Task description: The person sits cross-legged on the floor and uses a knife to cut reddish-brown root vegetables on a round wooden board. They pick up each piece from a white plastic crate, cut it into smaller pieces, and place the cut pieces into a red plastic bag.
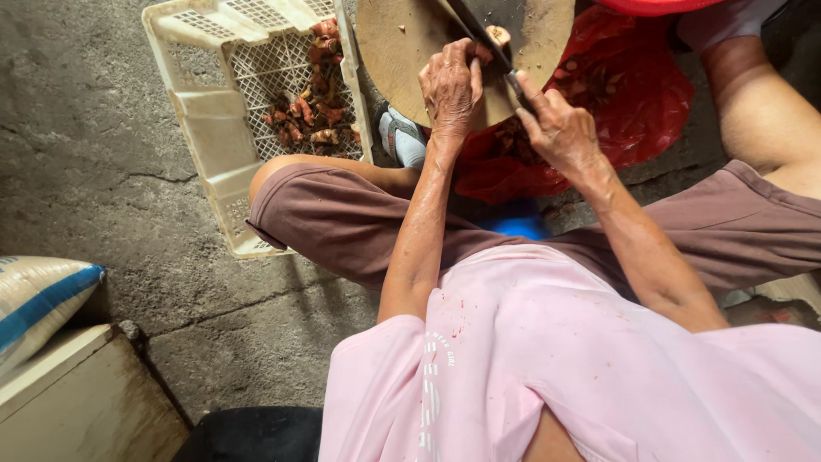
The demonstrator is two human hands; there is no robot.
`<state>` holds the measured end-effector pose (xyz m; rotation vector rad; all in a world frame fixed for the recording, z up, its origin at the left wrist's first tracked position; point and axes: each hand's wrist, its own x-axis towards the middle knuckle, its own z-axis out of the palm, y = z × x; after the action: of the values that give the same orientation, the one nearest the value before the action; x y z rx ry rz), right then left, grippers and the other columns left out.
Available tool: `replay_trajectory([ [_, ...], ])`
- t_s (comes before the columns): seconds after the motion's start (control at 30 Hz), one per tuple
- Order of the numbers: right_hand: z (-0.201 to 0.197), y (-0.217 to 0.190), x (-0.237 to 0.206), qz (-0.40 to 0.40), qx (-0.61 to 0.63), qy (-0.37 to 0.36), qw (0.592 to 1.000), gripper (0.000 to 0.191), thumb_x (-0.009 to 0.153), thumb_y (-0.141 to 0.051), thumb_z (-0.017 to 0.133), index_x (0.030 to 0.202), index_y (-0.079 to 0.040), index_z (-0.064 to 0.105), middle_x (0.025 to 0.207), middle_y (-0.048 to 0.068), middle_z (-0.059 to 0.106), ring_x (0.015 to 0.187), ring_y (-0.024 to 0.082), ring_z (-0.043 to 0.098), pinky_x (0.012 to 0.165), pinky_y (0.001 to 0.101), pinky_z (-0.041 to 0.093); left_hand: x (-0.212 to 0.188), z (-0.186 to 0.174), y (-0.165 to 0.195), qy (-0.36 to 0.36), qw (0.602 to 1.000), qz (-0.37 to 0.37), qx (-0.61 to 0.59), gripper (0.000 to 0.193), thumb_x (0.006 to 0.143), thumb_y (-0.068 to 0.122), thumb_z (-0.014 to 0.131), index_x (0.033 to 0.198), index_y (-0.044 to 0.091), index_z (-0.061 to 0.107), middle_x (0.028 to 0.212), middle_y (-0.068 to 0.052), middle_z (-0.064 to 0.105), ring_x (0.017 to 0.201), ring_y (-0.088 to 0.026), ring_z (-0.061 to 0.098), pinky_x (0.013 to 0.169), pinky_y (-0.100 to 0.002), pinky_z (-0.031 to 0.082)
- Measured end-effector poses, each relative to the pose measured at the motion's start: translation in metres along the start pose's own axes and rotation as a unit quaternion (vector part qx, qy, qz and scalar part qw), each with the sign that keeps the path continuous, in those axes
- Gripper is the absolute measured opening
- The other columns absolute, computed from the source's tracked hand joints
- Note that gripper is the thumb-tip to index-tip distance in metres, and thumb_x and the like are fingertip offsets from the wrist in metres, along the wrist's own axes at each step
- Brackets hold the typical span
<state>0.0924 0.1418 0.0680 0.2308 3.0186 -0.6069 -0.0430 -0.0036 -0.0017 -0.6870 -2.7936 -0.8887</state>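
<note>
My left hand (451, 85) presses a small pale root piece (497, 36) down on a round wooden chopping block (402, 51). My right hand (558, 127) grips the handle of a dark-bladed knife (479, 30) that lies across the block, its edge by the root piece. A white plastic crate (214, 128) to the left holds several reddish-brown roots (312, 111). Under and beside the block lies a red plastic bag (633, 103) with more root pieces in it.
I sit low on rough concrete floor (103, 171), knees spread on either side of the block. A red basin edge (654, 5) shows at the top. A white and blue sack (38, 299) and a pale box (77, 393) are at lower left.
</note>
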Motion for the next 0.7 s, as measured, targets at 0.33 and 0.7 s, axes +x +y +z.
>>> replay_trajectory([
  [0.33,-0.035,-0.006,-0.017,-0.102,0.06,0.14,0.983,0.059,0.113,-0.019,0.071,0.162,-0.018,0.04,0.097,0.012,0.06,0.07,0.027,0.066,0.064,0.0395,0.056,-0.002,0.003,-0.009,0.004,0.995,-0.027,-0.091,0.021,0.098,0.016,0.067,0.116,0.014,0.058,0.102,0.0,0.066,0.097,-0.018,0.064,0.096,-0.039,0.045],
  [0.7,0.005,0.011,-0.008,-0.067,-0.007,0.057,0.996,0.063,0.11,-0.026,0.069,0.165,-0.021,0.039,0.089,0.008,0.058,0.059,0.019,0.058,0.05,0.0329,0.053,-0.002,0.006,-0.004,0.008,1.0,0.013,0.015,0.025,0.095,0.021,0.068,0.117,0.016,0.058,0.105,0.001,0.063,0.101,-0.018,0.059,0.097,-0.038,0.044],
])
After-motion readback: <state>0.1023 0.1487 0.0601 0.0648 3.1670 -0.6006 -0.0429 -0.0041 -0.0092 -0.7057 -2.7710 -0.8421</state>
